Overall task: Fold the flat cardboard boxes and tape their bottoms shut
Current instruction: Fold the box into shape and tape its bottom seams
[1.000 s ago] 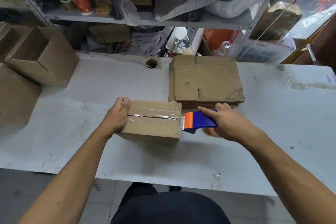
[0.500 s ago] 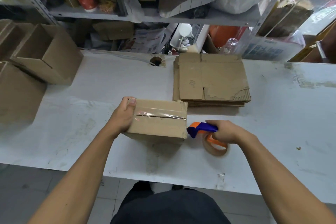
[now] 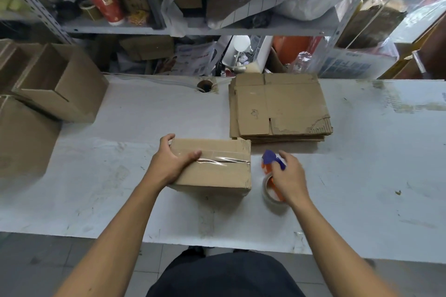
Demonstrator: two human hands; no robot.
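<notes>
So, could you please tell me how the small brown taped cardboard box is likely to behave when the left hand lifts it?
The small brown taped cardboard box probably lifts lightly, since the left hand spans it alone. Taped across its seam, it should stay fairly stiff. Its broad flat base makes tipping unlikely.

We saw soft, even light from above, weak shadows, small glare on the tape strip, blurred shelves, and bent lines at the edges.

The box sat in the left hand; the tape dispenser lay just right, the flat stack behind it, folded boxes far left.
</notes>
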